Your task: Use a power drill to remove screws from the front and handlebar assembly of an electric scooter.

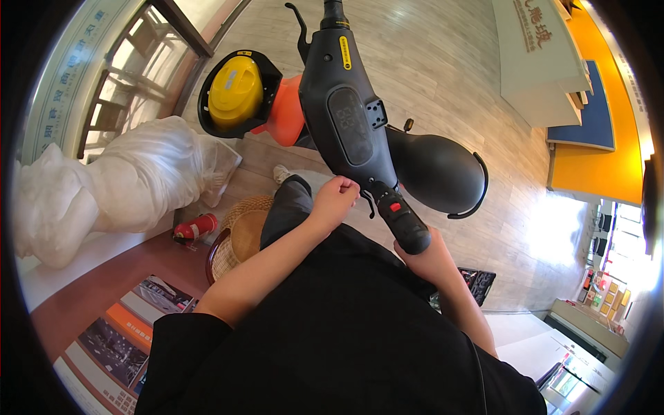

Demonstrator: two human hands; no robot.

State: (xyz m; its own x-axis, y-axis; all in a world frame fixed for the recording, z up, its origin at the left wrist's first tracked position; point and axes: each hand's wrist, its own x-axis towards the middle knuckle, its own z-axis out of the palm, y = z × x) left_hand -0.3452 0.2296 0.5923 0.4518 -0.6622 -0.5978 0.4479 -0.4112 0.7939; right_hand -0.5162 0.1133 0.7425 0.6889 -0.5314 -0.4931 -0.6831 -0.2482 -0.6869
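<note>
Black, mostly, on the scooter (318, 83). Stands straight ahead of the body, just beyond the hands. Carries a dash (381, 153) with its long axis slanting from the far grip (335, 10), top of view, down and rightward to the near grip (409, 229). Comes nearly end-on to the body, not across it.

Right hand (430, 260): nearest to the near grip, below its tip, partly covered by it. Closed round it or merely resting, cannot tell; fingers mostly hidden. Left hand (334, 202): just below the dash's lower end, close to the round fitting (371, 180). Fingers drawn in and bunched; touching the dash or pinching something small, cannot tell. Hands apart from each other, near lever (371, 207) between.

Seems to turn, for any move, on that slant. Display (351, 124): up and away from the left hand, along the axis; shorter reach from there, by the look of it. Red button (395, 207): on the near grip's inner part, so likely handier from the right. Leaves the far lever (299, 29) well out from both.

Seat (443, 176) off right of the dash. Yellow dome (235, 90) off left, black rim around.
</note>
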